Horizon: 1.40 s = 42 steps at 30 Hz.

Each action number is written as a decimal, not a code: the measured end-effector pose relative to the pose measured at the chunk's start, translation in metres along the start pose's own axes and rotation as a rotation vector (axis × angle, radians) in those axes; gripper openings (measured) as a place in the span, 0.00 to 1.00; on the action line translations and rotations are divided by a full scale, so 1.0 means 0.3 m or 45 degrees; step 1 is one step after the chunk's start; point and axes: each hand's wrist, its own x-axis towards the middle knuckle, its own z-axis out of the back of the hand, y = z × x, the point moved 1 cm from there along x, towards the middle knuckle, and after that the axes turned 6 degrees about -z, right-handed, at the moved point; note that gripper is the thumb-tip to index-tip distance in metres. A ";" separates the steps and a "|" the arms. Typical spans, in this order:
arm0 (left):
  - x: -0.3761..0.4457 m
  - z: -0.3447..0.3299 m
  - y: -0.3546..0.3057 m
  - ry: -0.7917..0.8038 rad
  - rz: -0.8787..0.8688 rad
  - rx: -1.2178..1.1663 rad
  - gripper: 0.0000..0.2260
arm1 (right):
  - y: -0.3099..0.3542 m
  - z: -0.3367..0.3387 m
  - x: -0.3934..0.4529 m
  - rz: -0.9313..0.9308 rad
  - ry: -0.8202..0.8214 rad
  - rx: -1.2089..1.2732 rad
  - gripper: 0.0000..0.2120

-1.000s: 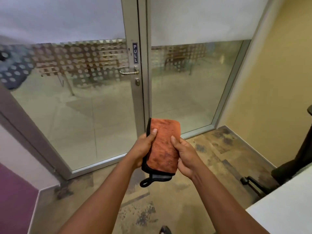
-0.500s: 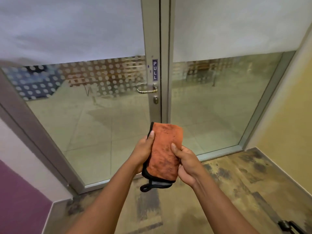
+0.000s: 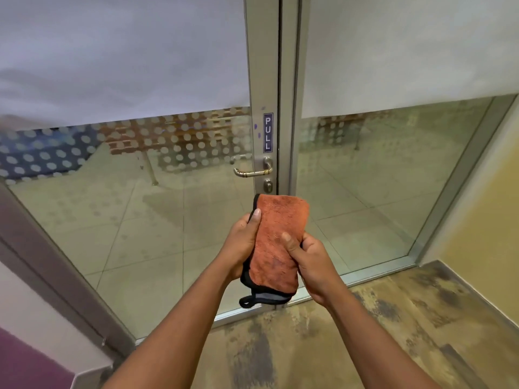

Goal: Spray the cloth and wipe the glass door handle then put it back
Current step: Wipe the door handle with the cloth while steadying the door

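1. Cloth (image 3: pixel 276 242): orange, folded, edged in black, with a grey strip and a black loop at its lower end. It is held upright in front of the door, below the handle and apart from it.
2. Left hand (image 3: pixel 243 242): closed on the cloth's left edge, the thumb laid up along the black border and the fingers hidden behind the fabric.
3. Right hand (image 3: pixel 311 262): closed on the cloth's right side, the thumb pressed onto the orange face, the fingers wrapped round behind.
4. Door handle (image 3: pixel 252 172): a metal lever with gold-toned bands, mounted on the frame of the left glass door (image 3: pixel 168 220) and pointed to the left. Nothing is in contact with it.
5. Keyhole (image 3: pixel 268 185): set just below the handle, just above the cloth's top edge as seen by the head camera.
6. Sign (image 3: pixel 268 132): a dark vertical plate reading PULL, fixed above the handle.
7. Glass panels: the upper part is frosted, with a dotted band beneath; a tiled floor is seen through the clear lower part.
8. Floor (image 3: pixel 365 346): worn and mottled brown on the near side.
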 end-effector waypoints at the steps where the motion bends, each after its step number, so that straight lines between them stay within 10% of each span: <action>1: 0.035 0.012 -0.009 0.030 -0.011 0.002 0.20 | 0.002 -0.012 0.031 0.028 -0.049 0.005 0.22; 10: 0.320 0.110 -0.143 0.276 -0.016 -0.065 0.18 | 0.067 -0.144 0.323 0.569 -0.458 -0.128 0.21; 16: 0.456 0.149 -0.201 0.383 -0.023 -0.097 0.16 | 0.084 -0.192 0.448 0.413 -0.282 0.229 0.36; 35: 0.775 -0.001 -0.292 0.473 0.234 -0.071 0.14 | 0.243 -0.051 0.791 0.538 -0.263 0.333 0.14; 42: 0.874 0.017 -0.359 0.354 -0.247 0.790 0.20 | 0.243 0.011 0.905 0.552 -0.392 0.353 0.10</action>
